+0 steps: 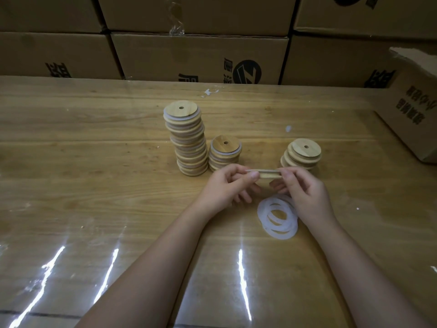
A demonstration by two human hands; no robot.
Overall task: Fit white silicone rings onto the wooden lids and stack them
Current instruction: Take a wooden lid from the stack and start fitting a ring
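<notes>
Pinching the wooden lid (264,174) edge-on, its width running sideways, left hand (227,187) and right hand (305,189) grip opposite rims; beneath the lid a glossy wooden table (94,185), beyond it cardboard boxes (198,55).

Both bare forearms reach forward from the near edge of the counter (94,185) and converge. The left hand (228,185) and right hand (305,190) face each other, curled fingers pinching opposite edges of one wooden lid (266,174).
</notes>
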